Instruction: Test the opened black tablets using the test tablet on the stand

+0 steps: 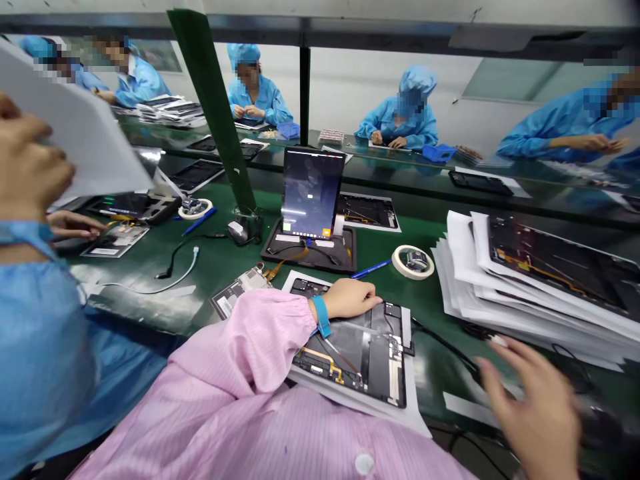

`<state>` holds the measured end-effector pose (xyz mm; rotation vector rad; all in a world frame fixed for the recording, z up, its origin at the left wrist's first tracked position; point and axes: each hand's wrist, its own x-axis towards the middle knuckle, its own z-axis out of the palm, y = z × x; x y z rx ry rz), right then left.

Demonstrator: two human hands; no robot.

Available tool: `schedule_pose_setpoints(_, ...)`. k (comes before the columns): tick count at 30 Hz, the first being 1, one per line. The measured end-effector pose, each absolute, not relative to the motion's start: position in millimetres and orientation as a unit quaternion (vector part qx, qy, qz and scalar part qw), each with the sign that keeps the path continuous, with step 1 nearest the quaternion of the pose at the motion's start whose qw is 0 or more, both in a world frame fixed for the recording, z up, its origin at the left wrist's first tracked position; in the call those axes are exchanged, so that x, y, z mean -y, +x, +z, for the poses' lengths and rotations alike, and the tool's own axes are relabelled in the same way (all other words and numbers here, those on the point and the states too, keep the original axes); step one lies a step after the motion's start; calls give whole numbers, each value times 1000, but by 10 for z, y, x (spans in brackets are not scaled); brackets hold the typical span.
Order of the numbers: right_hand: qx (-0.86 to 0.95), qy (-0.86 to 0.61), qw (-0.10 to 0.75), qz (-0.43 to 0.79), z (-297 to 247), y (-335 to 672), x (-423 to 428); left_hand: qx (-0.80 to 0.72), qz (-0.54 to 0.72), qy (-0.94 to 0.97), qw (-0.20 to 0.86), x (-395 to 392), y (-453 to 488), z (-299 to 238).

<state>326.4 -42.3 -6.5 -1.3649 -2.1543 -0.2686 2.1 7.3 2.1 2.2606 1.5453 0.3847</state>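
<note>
An opened tablet (370, 347) with bare circuit boards and flex cables lies on a white sheet right in front of me. My left hand (350, 298), in a pink sleeve with a blue wrist strap, rests on the tablet's upper edge with its fingers curled together, holding it down. My right hand (535, 407) hovers low at the right, fingers spread and blurred by motion, with nothing in it. It is just in front of a stack of opened tablets (545, 273) layered with white paper.
A lit tablet (313, 193) stands upright in a black tray (310, 250). A tape roll (413, 261), a blue pen (371, 269) and a white cable (175, 277) lie on the green mat. At the left a co-worker's hand (27, 167) lifts a white sheet (75, 127). Several people in blue work across the bench.
</note>
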Motion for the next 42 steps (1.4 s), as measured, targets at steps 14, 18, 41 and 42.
schedule_pose_setpoints(14,942,-313,49,110,438,2588,16,-516,225,806,182,-2,31,63)
schedule_pose_setpoints(18,930,-364,55,5,446,2115,-402,-500,352,785,101,7,-77,351)
schedule_pose_setpoints(41,646,-495,401,420,176,2185,349,-714,268,629,151,-62,-1569,445)
schedule_pose_setpoints(42,644,-500,407,412,103,2186,356,-680,226,664,214,35,-1455,490)
